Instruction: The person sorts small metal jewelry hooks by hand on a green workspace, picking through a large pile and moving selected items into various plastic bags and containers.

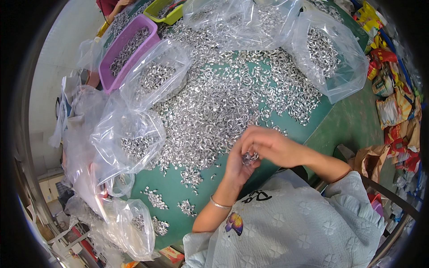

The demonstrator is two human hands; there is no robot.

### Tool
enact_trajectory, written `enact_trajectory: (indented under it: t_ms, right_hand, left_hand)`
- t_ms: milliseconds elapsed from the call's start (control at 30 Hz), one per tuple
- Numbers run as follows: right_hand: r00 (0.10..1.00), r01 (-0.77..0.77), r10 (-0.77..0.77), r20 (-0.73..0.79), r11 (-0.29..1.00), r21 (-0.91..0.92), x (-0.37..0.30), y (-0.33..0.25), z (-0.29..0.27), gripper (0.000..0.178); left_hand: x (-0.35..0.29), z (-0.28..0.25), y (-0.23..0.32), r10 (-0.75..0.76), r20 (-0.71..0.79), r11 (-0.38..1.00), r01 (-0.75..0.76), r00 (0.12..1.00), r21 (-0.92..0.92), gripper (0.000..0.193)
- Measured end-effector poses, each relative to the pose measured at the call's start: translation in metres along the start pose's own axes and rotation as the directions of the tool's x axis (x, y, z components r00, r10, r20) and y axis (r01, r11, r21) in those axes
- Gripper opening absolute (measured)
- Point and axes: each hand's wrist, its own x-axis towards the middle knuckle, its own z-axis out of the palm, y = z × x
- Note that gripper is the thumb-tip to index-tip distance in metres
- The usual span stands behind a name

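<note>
Small curved silvery metal pieces [214,105] lie in a wide heap over the green table. Close to my body, at the heap's near edge, my left hand [237,166] is cupped closed around a few such metal pieces [249,157]. My right hand [275,146] comes from the right with bent fingers and meets the left hand over those pieces. Whatever its fingertips pinch is hidden. Small separate piles [187,207] of metal parts lie left of my left forearm.
Open clear plastic bags with metal pieces stand at the left [134,145], far left [158,73] and far right [328,56]. A purple basket [106,67] and a yellow-green basket [172,17] hold more. Another person's hand [125,2] shows at the top left. Colourful sacks [389,89] lie along the right.
</note>
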Motion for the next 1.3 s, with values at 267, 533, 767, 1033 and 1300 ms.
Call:
enact_trajectory:
  t_ms: [267, 533, 767, 1033, 1300]
  right_hand:
    - [0.951, 0.304, -0.303, 0.058, 0.889, -0.343, -0.004, -0.004, 0.009, 0.014]
    - [0.961, 0.158, -0.277, 0.025, 0.468, -0.870, 0.021, 0.031, -0.011, 0.014]
    - [0.940, 0.230, -0.335, 0.062, 0.491, -0.840, 0.022, 0.041, -0.027, 0.012]
    - [0.924, 0.029, -0.268, -0.274, 0.762, -0.647, 0.018, 0.034, -0.036, 0.010]
    - [0.871, -0.191, 0.232, -0.433, 0.972, 0.137, 0.012, 0.034, -0.047, 0.010]
  left_hand:
    - [-0.009, -0.007, -0.002, -0.040, 0.172, 0.960, 0.085, 0.984, -0.265, 0.021]
    - [-0.019, -0.019, -0.003, 0.086, 0.283, 0.991, -0.053, 0.955, -0.122, 0.014]
    - [-0.030, -0.029, 0.006, 0.242, 0.036, 0.969, -0.243, 0.970, 0.044, 0.021]
    - [-0.014, -0.038, 0.009, 0.761, 0.123, 0.392, -0.603, 0.637, 0.695, 0.015]
    - [-0.003, -0.011, 0.024, 0.828, 0.286, -0.041, -0.455, 0.483, 0.890, 0.015]
